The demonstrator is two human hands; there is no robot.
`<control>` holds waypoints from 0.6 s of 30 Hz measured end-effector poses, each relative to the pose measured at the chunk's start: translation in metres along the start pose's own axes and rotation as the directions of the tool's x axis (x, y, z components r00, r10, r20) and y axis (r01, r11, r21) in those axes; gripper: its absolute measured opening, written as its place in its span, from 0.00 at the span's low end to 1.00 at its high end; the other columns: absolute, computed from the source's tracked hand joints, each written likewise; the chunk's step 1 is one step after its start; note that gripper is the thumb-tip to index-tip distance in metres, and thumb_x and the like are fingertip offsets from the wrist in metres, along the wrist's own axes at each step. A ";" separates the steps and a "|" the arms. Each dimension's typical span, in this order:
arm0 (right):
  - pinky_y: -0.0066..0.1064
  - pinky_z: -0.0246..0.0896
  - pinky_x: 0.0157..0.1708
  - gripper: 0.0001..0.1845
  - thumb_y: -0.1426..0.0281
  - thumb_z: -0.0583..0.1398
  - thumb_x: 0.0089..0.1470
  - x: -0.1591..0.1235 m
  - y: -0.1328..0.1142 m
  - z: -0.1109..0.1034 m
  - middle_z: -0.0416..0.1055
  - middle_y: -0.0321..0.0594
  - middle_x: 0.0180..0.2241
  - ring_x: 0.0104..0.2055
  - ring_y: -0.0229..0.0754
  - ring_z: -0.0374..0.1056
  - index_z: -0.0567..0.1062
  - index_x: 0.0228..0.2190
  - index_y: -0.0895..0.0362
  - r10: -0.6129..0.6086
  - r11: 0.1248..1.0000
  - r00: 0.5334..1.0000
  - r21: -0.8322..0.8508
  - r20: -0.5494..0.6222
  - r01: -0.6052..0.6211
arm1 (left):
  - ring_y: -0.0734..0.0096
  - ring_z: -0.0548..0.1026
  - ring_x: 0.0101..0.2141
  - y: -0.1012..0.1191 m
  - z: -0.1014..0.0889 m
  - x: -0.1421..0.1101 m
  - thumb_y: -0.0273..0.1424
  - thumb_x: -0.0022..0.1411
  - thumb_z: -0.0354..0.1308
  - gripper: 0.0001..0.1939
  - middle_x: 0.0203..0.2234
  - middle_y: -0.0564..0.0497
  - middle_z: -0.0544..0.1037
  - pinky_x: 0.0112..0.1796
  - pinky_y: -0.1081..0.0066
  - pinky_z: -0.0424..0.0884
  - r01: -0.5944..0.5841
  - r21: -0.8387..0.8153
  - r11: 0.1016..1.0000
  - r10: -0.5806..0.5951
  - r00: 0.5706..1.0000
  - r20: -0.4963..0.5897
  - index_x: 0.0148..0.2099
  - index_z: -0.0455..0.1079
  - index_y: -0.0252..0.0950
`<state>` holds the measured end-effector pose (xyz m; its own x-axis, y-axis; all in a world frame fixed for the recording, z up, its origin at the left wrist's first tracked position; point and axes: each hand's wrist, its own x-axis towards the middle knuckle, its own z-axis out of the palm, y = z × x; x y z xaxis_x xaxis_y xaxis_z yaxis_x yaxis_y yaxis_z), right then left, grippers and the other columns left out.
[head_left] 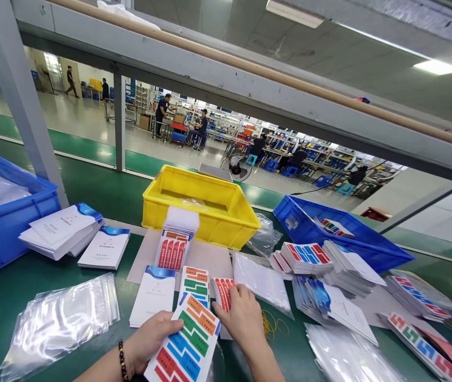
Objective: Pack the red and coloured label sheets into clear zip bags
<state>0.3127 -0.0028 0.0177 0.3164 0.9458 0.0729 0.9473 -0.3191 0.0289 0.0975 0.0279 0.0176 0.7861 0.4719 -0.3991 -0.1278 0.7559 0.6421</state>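
Observation:
My left hand (151, 335) is closed on a sticker sheet (188, 342) printed with orange, green, blue and red blocks. It is tilted toward me, thumb on its left edge. My right hand (244, 317) has its fingers closed at a red-and-white sticker sheet (222, 293), touching its right side; the fingertips are partly hidden. Just behind the held sheet lies another multicoloured sticker sheet (196, 281). To the left of it rests a pile of white booklets (153, 294) with blue tops. A stack of red sticker sheets (172, 252) leans upright farther back.
A yellow bin (202, 228) stands at the back, between a blue bin (11, 228) and a tilted blue bin (345, 246). Clear plastic bags (62, 323) lie at the left, white booklets (64, 228) behind them. Rubber bands (274, 324) lie right of my hand. A metal beam (250, 79) crosses above.

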 end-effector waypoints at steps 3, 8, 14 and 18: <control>0.35 0.60 0.33 0.18 0.61 0.55 0.50 -0.001 -0.003 -0.001 0.66 0.53 0.41 0.38 0.52 0.69 0.69 0.39 0.61 0.071 0.997 0.996 0.000 0.053 -0.071 | 0.65 0.78 0.24 0.004 0.003 -0.002 0.41 0.42 0.67 0.21 0.23 0.43 0.81 0.32 0.71 0.70 0.006 0.015 1.000 -0.006 1.000 -0.012 0.33 0.75 0.27; 0.33 0.60 0.28 0.15 0.63 0.53 0.52 -0.003 -0.003 -0.006 0.68 0.51 0.37 0.34 0.51 0.71 0.70 0.37 0.61 0.106 0.994 0.986 -0.038 0.127 -0.102 | 0.64 0.78 0.26 0.004 0.001 -0.002 0.42 0.43 0.66 0.22 0.24 0.42 0.81 0.33 0.70 0.70 0.014 0.043 0.999 -0.014 1.000 -0.004 0.33 0.74 0.27; 0.32 0.58 0.28 0.16 0.57 0.54 0.52 -0.005 0.005 -0.010 0.70 0.47 0.34 0.33 0.49 0.71 0.72 0.31 0.57 0.103 0.995 0.978 -0.006 0.180 -0.104 | 0.65 0.78 0.25 0.001 0.001 -0.001 0.42 0.42 0.66 0.21 0.24 0.43 0.81 0.33 0.69 0.70 -0.004 0.052 0.999 0.004 1.000 -0.007 0.32 0.75 0.28; 0.33 0.57 0.29 0.16 0.58 0.52 0.52 -0.005 0.008 -0.014 0.70 0.47 0.35 0.35 0.50 0.71 0.72 0.32 0.57 0.100 0.993 0.975 0.034 0.198 -0.109 | 0.65 0.78 0.25 0.001 -0.001 -0.001 0.41 0.42 0.66 0.21 0.25 0.42 0.81 0.33 0.69 0.71 -0.012 0.043 0.999 0.012 1.000 -0.004 0.32 0.75 0.27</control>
<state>0.3182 -0.0113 0.0316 0.4131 0.9024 -0.1230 0.9085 -0.4177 -0.0135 0.0963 0.0287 0.0176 0.7822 0.4826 -0.3940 -0.1105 0.7299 0.6746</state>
